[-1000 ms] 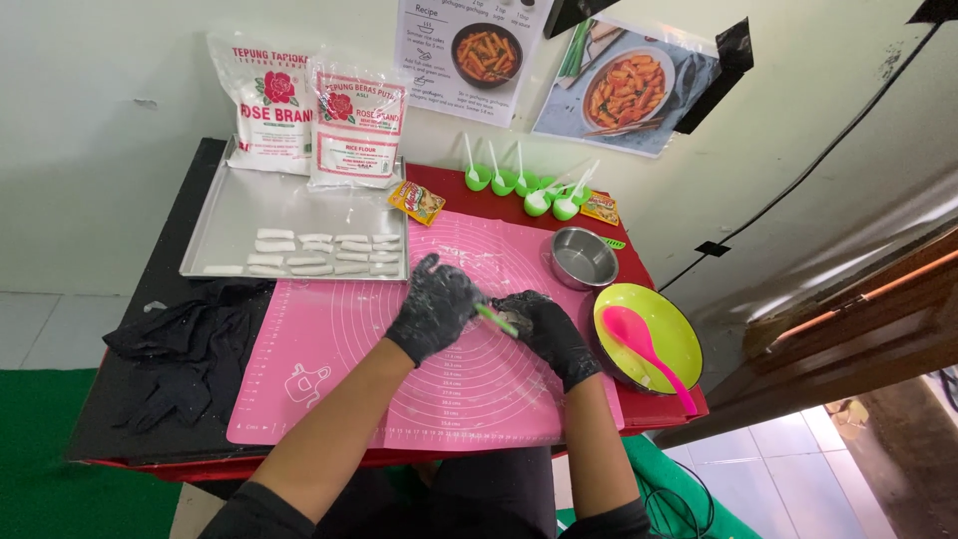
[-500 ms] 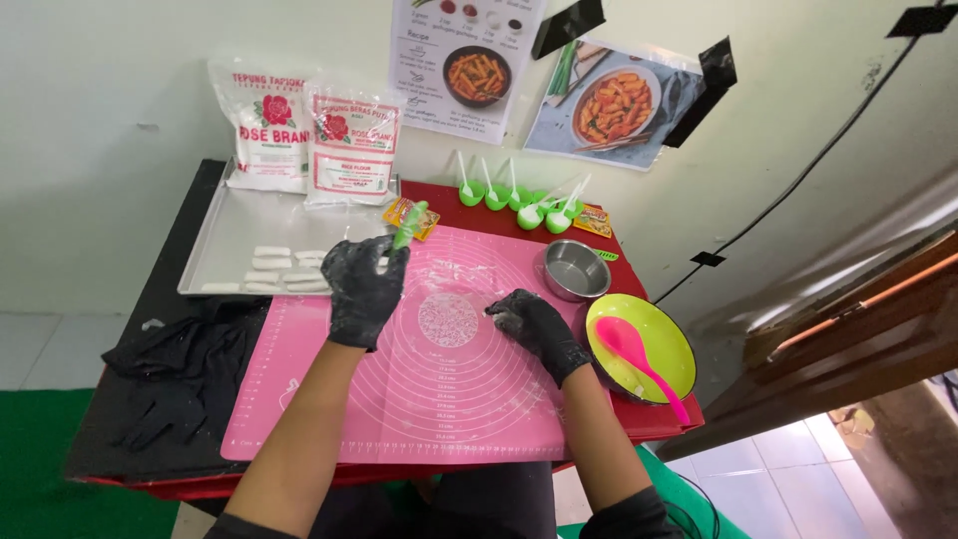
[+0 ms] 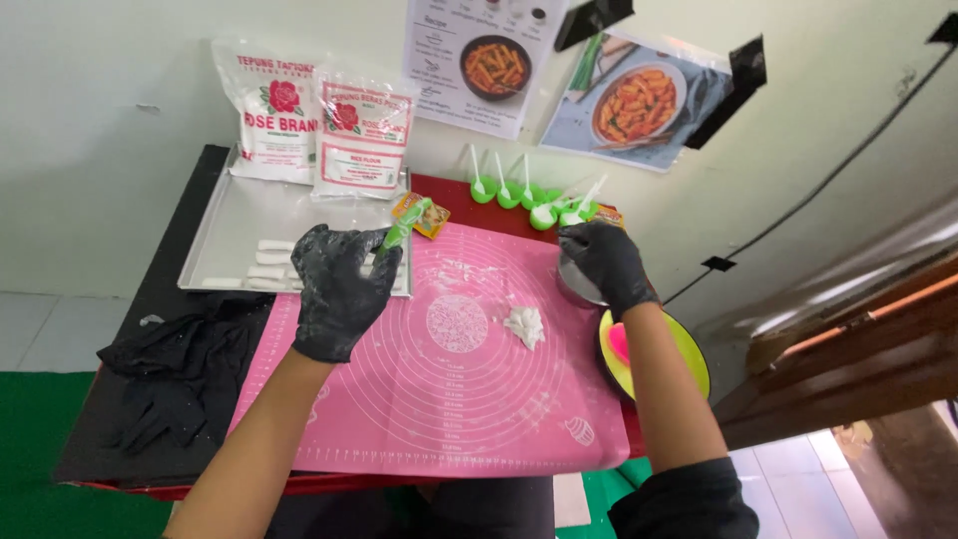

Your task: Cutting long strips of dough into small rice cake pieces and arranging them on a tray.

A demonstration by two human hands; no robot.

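Both my hands wear black gloves. My left hand [image 3: 339,287] is closed on a green and white tool [image 3: 404,228], held at the right edge of a metal tray [image 3: 225,225] with several white dough sticks [image 3: 267,271]. My right hand [image 3: 607,262] reaches over a small steel bowl [image 3: 577,286] at the table's back right; whether it grips anything is unclear. A small lump of white dough [image 3: 525,325] lies on the pink silicone mat [image 3: 439,399], between my hands.
Two flour bags [image 3: 319,125] lean on the wall behind the tray. Several green measuring spoons [image 3: 529,195] line the back. A green plate [image 3: 689,364] with a pink spatula [image 3: 619,342] sits right. Black cloth [image 3: 170,374] lies left. Small yellow packet [image 3: 431,217].
My left hand carried the green tool from the mat's middle to the tray's edge. My right hand left the mat and moved back right over the steel bowl. A dough lump now lies uncovered.
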